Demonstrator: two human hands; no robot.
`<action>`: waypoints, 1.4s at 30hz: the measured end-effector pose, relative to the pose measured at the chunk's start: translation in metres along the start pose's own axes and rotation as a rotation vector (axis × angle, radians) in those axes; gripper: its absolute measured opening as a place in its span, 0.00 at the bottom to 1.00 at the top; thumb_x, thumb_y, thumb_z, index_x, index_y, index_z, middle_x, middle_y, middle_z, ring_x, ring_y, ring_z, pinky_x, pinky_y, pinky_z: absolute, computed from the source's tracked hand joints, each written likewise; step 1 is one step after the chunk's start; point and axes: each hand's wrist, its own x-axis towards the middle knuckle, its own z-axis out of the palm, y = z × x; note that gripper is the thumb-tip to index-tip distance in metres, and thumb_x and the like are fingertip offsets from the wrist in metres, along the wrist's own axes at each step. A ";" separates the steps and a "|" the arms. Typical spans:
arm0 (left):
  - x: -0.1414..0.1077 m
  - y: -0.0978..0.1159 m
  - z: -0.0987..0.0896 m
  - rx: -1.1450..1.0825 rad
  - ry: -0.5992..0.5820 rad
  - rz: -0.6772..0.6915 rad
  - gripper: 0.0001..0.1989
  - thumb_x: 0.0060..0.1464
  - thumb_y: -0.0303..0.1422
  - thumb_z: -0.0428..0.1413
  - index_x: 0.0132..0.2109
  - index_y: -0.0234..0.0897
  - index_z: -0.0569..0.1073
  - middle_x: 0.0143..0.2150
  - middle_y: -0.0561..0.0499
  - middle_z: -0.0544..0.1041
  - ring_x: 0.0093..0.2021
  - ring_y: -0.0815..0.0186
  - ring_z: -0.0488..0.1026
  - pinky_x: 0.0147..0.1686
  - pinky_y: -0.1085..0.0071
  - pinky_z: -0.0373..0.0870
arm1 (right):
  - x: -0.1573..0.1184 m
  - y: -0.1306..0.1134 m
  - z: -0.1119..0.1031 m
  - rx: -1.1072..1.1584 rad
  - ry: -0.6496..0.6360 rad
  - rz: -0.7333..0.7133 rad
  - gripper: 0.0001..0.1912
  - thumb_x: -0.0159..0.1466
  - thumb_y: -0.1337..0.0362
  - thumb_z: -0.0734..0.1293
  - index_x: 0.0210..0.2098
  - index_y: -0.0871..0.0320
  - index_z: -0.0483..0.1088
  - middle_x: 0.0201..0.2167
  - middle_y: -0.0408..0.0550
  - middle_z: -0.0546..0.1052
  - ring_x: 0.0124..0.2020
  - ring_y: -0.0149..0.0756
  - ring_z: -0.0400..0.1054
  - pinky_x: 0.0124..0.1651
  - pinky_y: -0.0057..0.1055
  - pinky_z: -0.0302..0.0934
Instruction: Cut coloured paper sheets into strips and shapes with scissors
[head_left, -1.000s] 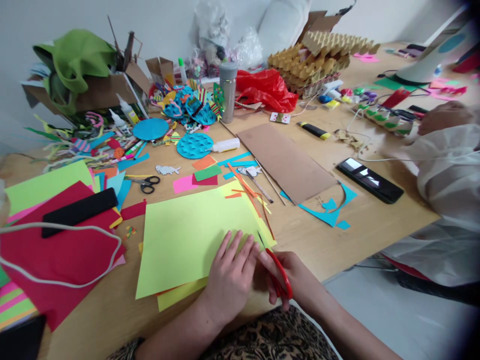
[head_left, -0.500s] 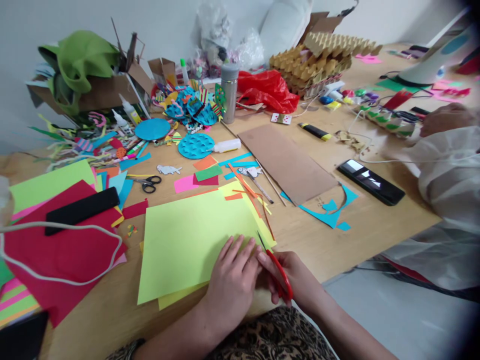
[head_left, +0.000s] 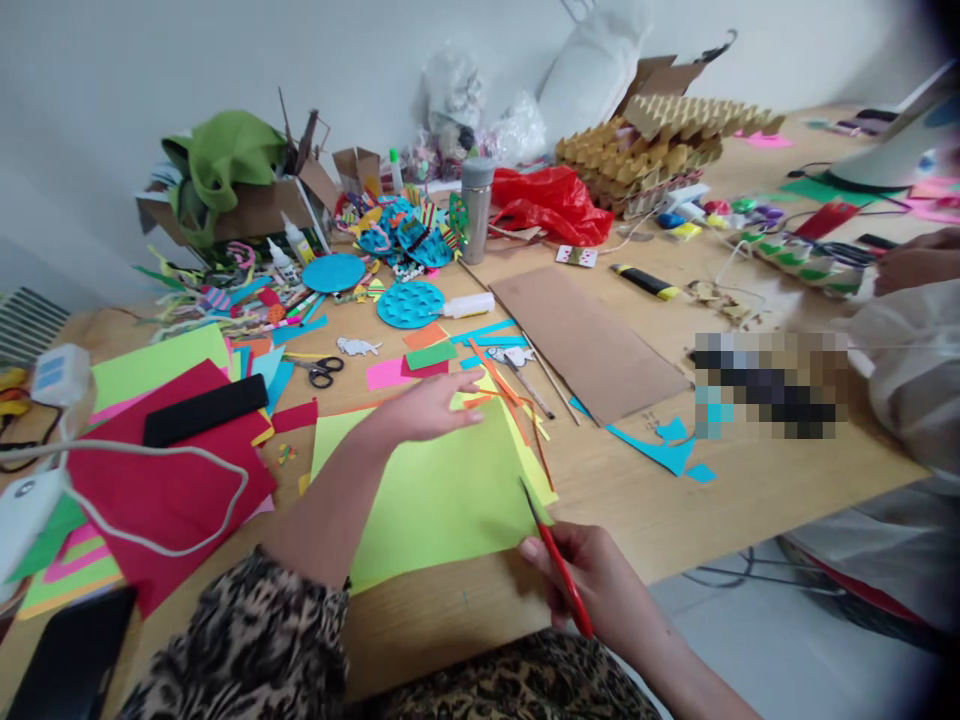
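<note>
The left hand (head_left: 431, 408), unclenched, has been moved to the far edge of the yellow-green sheet (head_left: 435, 500); red scissors (head_left: 555, 550) are gripped in the right hand (head_left: 596, 565); the sheet, on the table (head_left: 450, 625), appears uncut.

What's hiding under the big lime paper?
Yellow paper peeks out past the right edge of the lime paper. Whatever lies beneath its middle is covered, so I can't tell what's there.

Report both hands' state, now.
Left hand: open, over the yellow-green paper; whether it touches cannot be told.
Right hand: closed, holding the red-handled scissors.
</note>
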 end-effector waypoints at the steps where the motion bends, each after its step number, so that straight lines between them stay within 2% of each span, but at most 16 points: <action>1: 0.015 -0.008 -0.003 -0.124 -0.072 0.027 0.34 0.51 0.38 0.55 0.64 0.35 0.55 0.58 0.38 0.67 0.57 0.59 0.65 0.52 0.62 0.63 | -0.001 0.000 0.000 -0.004 0.004 -0.005 0.23 0.53 0.46 0.67 0.20 0.58 0.59 0.09 0.38 0.65 0.10 0.27 0.60 0.12 0.20 0.46; 4: 0.046 -0.023 -0.004 -0.310 -0.194 0.042 0.40 0.48 0.38 0.58 0.65 0.35 0.52 0.55 0.37 0.69 0.54 0.60 0.67 0.48 0.65 0.64 | -0.002 0.001 -0.002 -0.009 0.005 -0.022 0.23 0.53 0.46 0.67 0.20 0.57 0.59 0.10 0.38 0.65 0.10 0.27 0.60 0.13 0.21 0.47; 6: 0.054 -0.027 -0.001 -0.270 -0.232 0.019 0.37 0.45 0.39 0.59 0.61 0.34 0.60 0.49 0.41 0.72 0.46 0.63 0.70 0.42 0.68 0.64 | -0.001 0.000 -0.005 -0.005 0.004 -0.037 0.23 0.53 0.45 0.67 0.20 0.57 0.58 0.10 0.38 0.65 0.10 0.27 0.60 0.13 0.21 0.47; 9: 0.056 -0.028 0.001 -0.163 -0.256 0.022 0.20 0.45 0.41 0.59 0.44 0.32 0.73 0.33 0.51 0.70 0.31 0.69 0.66 0.31 0.73 0.60 | 0.002 -0.001 -0.009 -0.007 -0.002 -0.043 0.24 0.53 0.43 0.66 0.20 0.57 0.58 0.09 0.38 0.65 0.09 0.25 0.58 0.13 0.20 0.44; 10: 0.056 -0.029 0.000 -0.148 -0.265 0.029 0.16 0.46 0.41 0.57 0.37 0.32 0.73 0.28 0.54 0.67 0.27 0.71 0.63 0.28 0.74 0.57 | 0.004 -0.002 -0.011 -0.003 -0.008 -0.038 0.24 0.53 0.43 0.65 0.21 0.57 0.58 0.09 0.38 0.65 0.09 0.25 0.58 0.13 0.20 0.43; 12: 0.054 -0.030 -0.002 -0.153 -0.272 0.034 0.14 0.48 0.42 0.55 0.29 0.33 0.69 0.23 0.57 0.61 0.24 0.72 0.57 0.25 0.74 0.53 | 0.007 -0.003 -0.013 0.012 -0.027 -0.025 0.25 0.54 0.42 0.64 0.22 0.58 0.59 0.09 0.38 0.65 0.09 0.24 0.58 0.13 0.20 0.42; 17: 0.050 -0.032 -0.004 -0.192 -0.196 0.014 0.14 0.49 0.42 0.53 0.28 0.34 0.66 0.24 0.57 0.59 0.26 0.71 0.57 0.27 0.74 0.54 | 0.013 -0.004 -0.017 0.012 -0.041 -0.009 0.26 0.54 0.41 0.63 0.22 0.59 0.61 0.08 0.38 0.65 0.09 0.24 0.58 0.13 0.19 0.42; 21: 0.050 -0.031 0.005 -0.186 -0.113 -0.035 0.15 0.48 0.42 0.52 0.28 0.33 0.67 0.23 0.56 0.60 0.25 0.71 0.57 0.26 0.73 0.53 | 0.015 -0.005 -0.020 -0.017 -0.046 0.028 0.25 0.56 0.41 0.62 0.23 0.59 0.62 0.08 0.38 0.65 0.08 0.24 0.57 0.12 0.19 0.42; 25: 0.052 -0.033 0.014 -0.183 -0.050 -0.070 0.14 0.47 0.42 0.52 0.27 0.33 0.67 0.22 0.55 0.63 0.24 0.71 0.58 0.24 0.74 0.53 | 0.017 -0.008 -0.024 -0.067 -0.041 0.031 0.26 0.56 0.41 0.61 0.20 0.58 0.58 0.09 0.38 0.66 0.09 0.23 0.56 0.14 0.20 0.42; 30: 0.054 -0.035 0.015 -0.165 -0.028 -0.084 0.13 0.45 0.41 0.53 0.26 0.33 0.68 0.20 0.56 0.62 0.22 0.71 0.57 0.23 0.74 0.52 | 0.019 -0.011 -0.030 -0.121 -0.060 0.013 0.28 0.56 0.40 0.61 0.18 0.59 0.58 0.09 0.39 0.66 0.10 0.23 0.57 0.17 0.22 0.42; 37: 0.054 -0.035 0.012 -0.115 0.012 -0.090 0.13 0.45 0.40 0.53 0.24 0.34 0.67 0.20 0.56 0.62 0.23 0.70 0.58 0.22 0.74 0.52 | 0.017 -0.020 -0.029 -0.055 -0.085 -0.006 0.32 0.57 0.37 0.57 0.26 0.63 0.67 0.10 0.41 0.67 0.11 0.24 0.54 0.18 0.23 0.45; 42: 0.055 -0.034 0.012 -0.075 0.030 -0.088 0.12 0.45 0.38 0.53 0.24 0.34 0.68 0.19 0.55 0.63 0.23 0.69 0.60 0.22 0.74 0.52 | 0.018 -0.020 -0.027 -0.118 -0.050 -0.002 0.31 0.57 0.37 0.58 0.23 0.61 0.67 0.09 0.42 0.67 0.11 0.25 0.54 0.18 0.23 0.45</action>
